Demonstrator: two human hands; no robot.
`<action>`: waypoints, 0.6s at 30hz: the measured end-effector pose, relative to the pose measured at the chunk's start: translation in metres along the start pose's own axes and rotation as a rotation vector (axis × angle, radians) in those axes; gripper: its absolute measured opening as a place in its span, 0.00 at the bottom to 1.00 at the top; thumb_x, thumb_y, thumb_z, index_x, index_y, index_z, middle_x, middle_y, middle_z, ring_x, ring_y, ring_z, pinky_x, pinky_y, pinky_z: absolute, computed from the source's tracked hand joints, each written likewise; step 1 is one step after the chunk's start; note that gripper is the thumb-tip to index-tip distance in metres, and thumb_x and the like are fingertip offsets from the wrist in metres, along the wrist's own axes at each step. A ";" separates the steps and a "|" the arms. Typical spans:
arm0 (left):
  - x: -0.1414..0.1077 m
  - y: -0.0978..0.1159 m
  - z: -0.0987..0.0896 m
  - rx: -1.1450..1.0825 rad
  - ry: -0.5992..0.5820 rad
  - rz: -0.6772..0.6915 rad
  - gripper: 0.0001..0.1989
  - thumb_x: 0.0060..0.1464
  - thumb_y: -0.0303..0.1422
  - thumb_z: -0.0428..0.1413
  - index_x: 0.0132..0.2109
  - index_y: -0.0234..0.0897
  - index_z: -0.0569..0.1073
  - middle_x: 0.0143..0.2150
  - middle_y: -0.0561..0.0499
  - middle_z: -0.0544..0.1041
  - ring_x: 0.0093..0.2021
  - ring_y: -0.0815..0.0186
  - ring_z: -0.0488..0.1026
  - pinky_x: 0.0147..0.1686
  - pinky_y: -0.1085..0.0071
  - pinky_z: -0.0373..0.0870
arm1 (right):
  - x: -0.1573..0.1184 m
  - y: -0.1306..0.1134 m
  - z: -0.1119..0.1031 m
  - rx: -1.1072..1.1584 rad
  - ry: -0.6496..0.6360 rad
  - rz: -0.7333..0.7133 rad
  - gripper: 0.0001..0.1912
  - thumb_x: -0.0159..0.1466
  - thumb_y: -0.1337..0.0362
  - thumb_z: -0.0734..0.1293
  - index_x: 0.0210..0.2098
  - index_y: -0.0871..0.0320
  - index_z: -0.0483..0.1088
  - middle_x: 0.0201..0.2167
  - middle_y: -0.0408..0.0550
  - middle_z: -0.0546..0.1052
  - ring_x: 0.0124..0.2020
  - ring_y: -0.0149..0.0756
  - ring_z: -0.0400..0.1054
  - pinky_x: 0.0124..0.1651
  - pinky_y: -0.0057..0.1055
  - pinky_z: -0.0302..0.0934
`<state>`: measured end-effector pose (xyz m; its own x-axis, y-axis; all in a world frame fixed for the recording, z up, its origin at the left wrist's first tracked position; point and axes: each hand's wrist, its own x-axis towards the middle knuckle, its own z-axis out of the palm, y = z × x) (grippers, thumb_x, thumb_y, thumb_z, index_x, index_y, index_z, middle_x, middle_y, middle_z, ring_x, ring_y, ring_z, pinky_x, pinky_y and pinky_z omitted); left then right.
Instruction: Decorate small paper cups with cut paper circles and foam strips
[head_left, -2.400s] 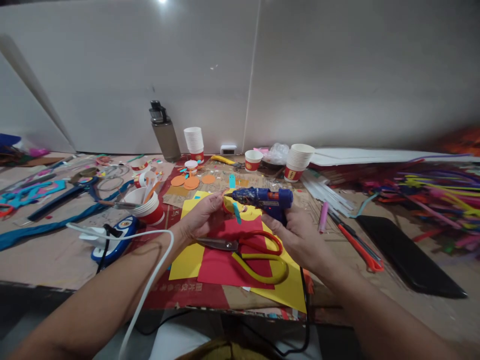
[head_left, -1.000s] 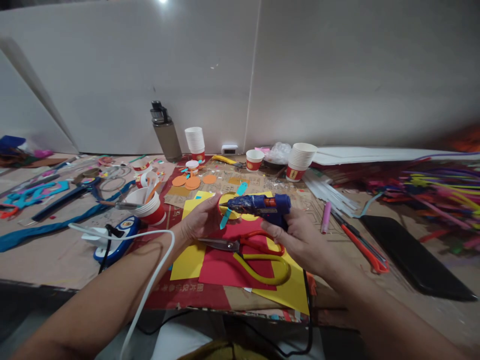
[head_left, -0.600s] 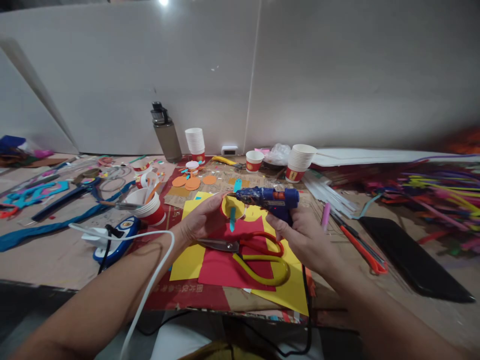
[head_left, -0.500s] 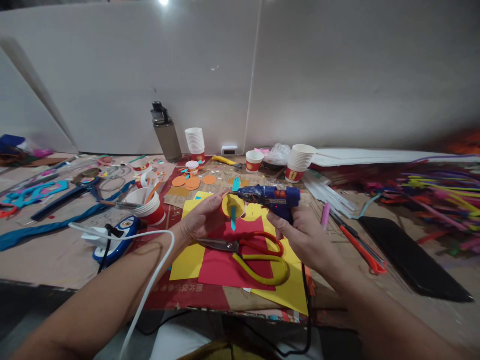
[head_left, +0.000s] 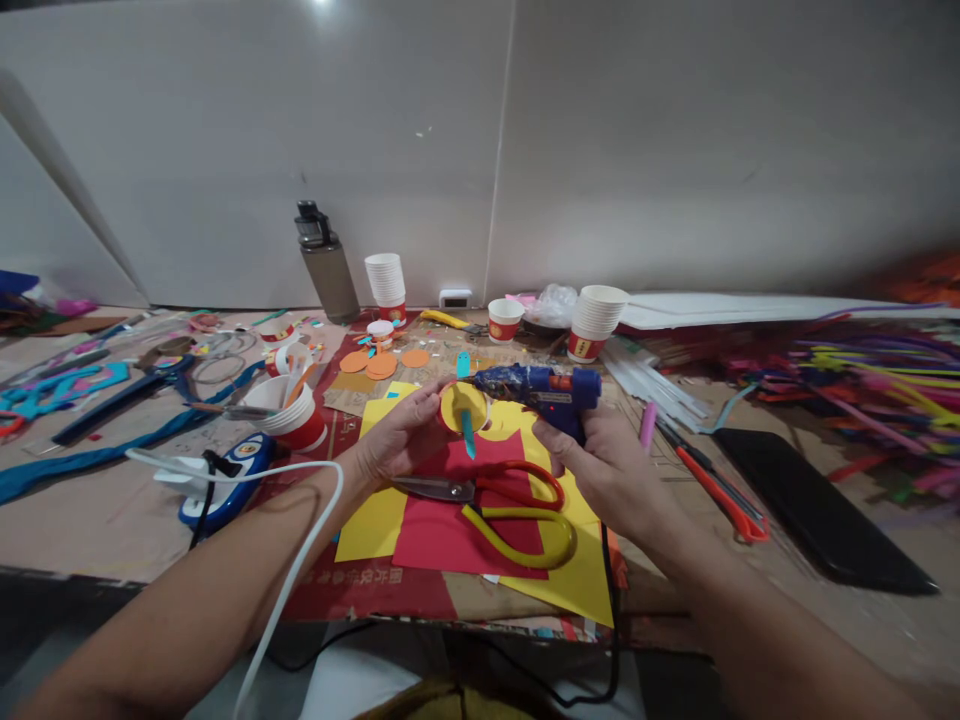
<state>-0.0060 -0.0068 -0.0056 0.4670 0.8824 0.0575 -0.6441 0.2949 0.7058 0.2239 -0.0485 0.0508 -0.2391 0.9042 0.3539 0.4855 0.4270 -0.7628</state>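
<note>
Yellow-topped piece [head_left: 454,411] held in left hand [head_left: 403,436] has been turned slightly, blue strip [head_left: 468,432] included, edge seemingly presented to glue gun [head_left: 568,396] gripped in right hand [head_left: 611,468].

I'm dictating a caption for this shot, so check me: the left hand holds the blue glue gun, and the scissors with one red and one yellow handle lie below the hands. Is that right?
Not quite: the head view shows the right hand holding the blue glue gun. The scissors with one red and one yellow handle do lie below the hands.
</note>
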 end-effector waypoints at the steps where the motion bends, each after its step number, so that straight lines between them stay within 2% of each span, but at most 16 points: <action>1: 0.000 0.001 0.001 -0.007 0.008 0.001 0.20 0.51 0.34 0.62 0.51 0.35 0.74 0.49 0.42 0.78 0.47 0.57 0.76 0.45 0.64 0.74 | 0.000 -0.001 -0.001 -0.006 0.005 -0.011 0.13 0.65 0.56 0.62 0.31 0.58 0.69 0.22 0.43 0.69 0.24 0.32 0.61 0.29 0.30 0.57; 6: 0.000 0.003 0.001 -0.041 0.067 0.021 0.18 0.54 0.34 0.60 0.51 0.36 0.74 0.45 0.45 0.80 0.46 0.56 0.77 0.45 0.61 0.75 | 0.000 -0.002 -0.001 0.011 0.004 -0.014 0.13 0.65 0.56 0.62 0.35 0.59 0.71 0.27 0.46 0.73 0.28 0.35 0.65 0.34 0.32 0.61; 11: 0.001 -0.001 -0.005 -0.026 0.032 0.001 0.19 0.52 0.35 0.61 0.52 0.37 0.74 0.45 0.45 0.80 0.44 0.57 0.78 0.41 0.65 0.75 | 0.000 0.000 0.003 0.030 -0.039 0.000 0.14 0.66 0.55 0.62 0.41 0.59 0.72 0.35 0.49 0.76 0.35 0.38 0.69 0.41 0.36 0.64; 15: 0.002 -0.004 -0.008 -0.008 0.002 0.007 0.21 0.49 0.36 0.64 0.50 0.36 0.74 0.45 0.45 0.79 0.42 0.60 0.77 0.41 0.67 0.75 | -0.001 0.001 0.004 -0.002 -0.050 0.006 0.15 0.66 0.55 0.61 0.41 0.60 0.72 0.32 0.49 0.76 0.32 0.38 0.69 0.38 0.36 0.64; 18: 0.003 -0.003 -0.009 0.013 0.010 -0.014 0.21 0.50 0.36 0.63 0.51 0.36 0.74 0.45 0.45 0.79 0.41 0.61 0.78 0.40 0.67 0.75 | -0.002 0.001 0.006 0.020 -0.067 -0.034 0.16 0.67 0.55 0.61 0.44 0.59 0.72 0.33 0.50 0.77 0.36 0.41 0.70 0.42 0.38 0.65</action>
<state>-0.0078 -0.0020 -0.0142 0.4698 0.8818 0.0404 -0.6298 0.3028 0.7153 0.2198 -0.0498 0.0465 -0.3116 0.8859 0.3436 0.4596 0.4570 -0.7615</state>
